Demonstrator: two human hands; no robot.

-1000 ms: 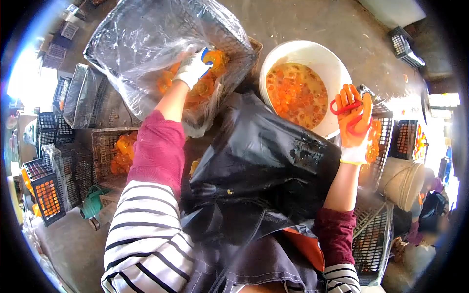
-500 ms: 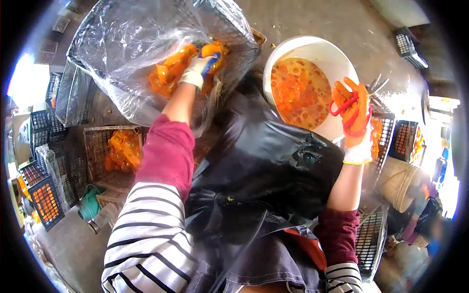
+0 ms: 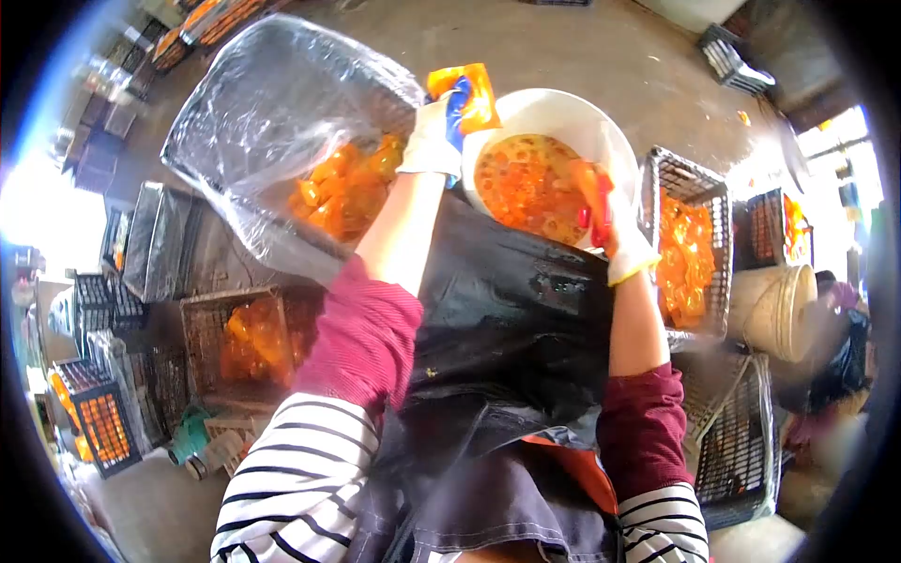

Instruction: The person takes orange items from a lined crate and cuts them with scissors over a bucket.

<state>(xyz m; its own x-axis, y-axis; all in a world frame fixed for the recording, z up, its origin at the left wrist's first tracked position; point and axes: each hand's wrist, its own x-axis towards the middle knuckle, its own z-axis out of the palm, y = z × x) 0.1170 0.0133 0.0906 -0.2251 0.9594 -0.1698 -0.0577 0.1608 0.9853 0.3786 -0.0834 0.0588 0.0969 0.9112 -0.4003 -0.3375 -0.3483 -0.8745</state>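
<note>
Plastic-lined crate point(image 3: 253, 94): loose lining could snag the passing left sleeve point(image 3: 366, 324).
Left hand point(image 3: 434, 136): clamped on an orange packet point(image 3: 481, 94) beside the bucket point(image 3: 612, 150); shiny, perhaps slick, it could slip if pinched loosely.
Bucket: a dropped packet could splash the orange liquid point(image 3: 526, 178).
Right hand point(image 3: 612, 214): closed around a red-handled tool point(image 3: 602, 222), tip unclear; crowding hands could risk a nick.

- A produce-processing workshop, judging by its fittings.
- The floor point(image 3: 544, 45) is bare and concrete-like.
- Slotted plastic crates point(image 3: 720, 244) stand all around, several holding orange produce point(image 3: 683, 258).
- A white bucket point(image 3: 593, 129) contains orange pieces point(image 3: 521, 188) in liquid.
- The worker wears a glossy black apron point(image 3: 511, 314).
</note>
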